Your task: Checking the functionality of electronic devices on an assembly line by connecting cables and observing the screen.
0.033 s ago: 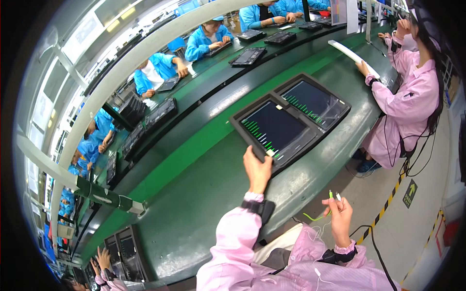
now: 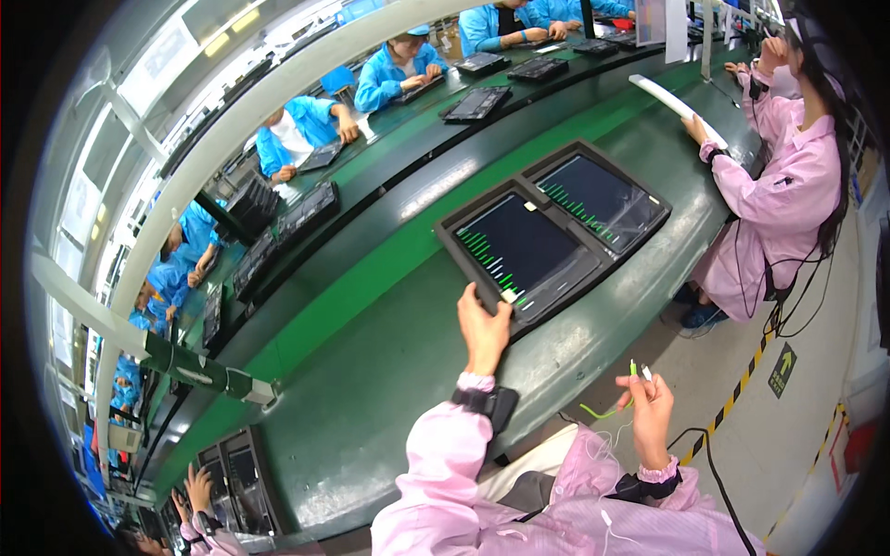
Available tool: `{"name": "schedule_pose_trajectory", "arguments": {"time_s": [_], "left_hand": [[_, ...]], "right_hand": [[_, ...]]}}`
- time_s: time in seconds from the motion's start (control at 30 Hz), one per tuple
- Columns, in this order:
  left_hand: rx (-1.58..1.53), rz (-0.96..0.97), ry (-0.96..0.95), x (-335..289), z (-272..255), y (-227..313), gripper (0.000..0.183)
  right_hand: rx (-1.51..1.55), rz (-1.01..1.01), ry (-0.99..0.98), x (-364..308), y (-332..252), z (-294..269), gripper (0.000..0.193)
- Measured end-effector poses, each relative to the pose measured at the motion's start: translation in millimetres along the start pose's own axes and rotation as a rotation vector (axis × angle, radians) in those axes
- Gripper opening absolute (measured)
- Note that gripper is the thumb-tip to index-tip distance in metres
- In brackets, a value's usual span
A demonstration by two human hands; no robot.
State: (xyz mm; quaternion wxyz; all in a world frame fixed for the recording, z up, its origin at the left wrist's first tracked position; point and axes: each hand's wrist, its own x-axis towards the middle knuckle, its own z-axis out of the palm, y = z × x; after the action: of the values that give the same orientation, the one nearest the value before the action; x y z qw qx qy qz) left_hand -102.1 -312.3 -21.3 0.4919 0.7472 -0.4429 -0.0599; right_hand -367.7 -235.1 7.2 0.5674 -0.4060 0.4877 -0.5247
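Observation:
A dark tray (image 2: 451, 244) with two compartments lies aslant on the green bench. Each compartment holds a flat screen device: the nearer screen (image 2: 519, 243) and the farther screen (image 2: 593, 199) both show rows of green and white bars. My left hand (image 2: 484, 332) grips the tray's near left corner, thumb by a small pale tab on the nearer device. Off the bench's front edge, my right hand (image 2: 651, 412) is closed on thin cables, whose green plug (image 2: 633, 369) and white plug (image 2: 646, 372) stick up past the fingertips.
A co-worker in pink (image 2: 779, 199) stands at the right, holding a long white strip (image 2: 681, 107). Another tray (image 2: 243, 486) lies at the lower left beside another person's hands. Across the bench (image 2: 362, 398), people in blue handle dark devices. A green post (image 2: 209, 372) juts in from the left.
The tray has shifted slightly left and toward me, with my left hand moving along at its corner. My right hand with the cables stays nearly still.

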Motion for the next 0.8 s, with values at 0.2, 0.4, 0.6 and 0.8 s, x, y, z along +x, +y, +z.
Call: {"name": "schedule_pose_trajectory", "arguments": {"time_s": [0.2, 0.4, 0.6, 0.8], "left_hand": [[0.103, -0.078, 0.026, -72.0, -116.3, -44.3, 0.051], [0.024, -0.418, 0.006, -146.5, -212.9, -35.0, 0.045], [-0.134, -0.467, 0.103, -187.1, -250.9, -49.9, 0.044], [0.100, -0.248, -0.134, -181.3, -254.3, -14.8, 0.092]], "right_hand": [[-0.027, -0.057, 0.016, 10.6, 23.7, 17.9, 0.020], [0.003, -0.100, 0.012, -1.5, 40.8, 52.9, 0.023], [-0.110, -0.054, -0.104, -30.8, 37.5, 64.3, 0.025], [-0.183, -0.089, -0.493, -50.7, 27.6, 59.7, 0.025]]}}
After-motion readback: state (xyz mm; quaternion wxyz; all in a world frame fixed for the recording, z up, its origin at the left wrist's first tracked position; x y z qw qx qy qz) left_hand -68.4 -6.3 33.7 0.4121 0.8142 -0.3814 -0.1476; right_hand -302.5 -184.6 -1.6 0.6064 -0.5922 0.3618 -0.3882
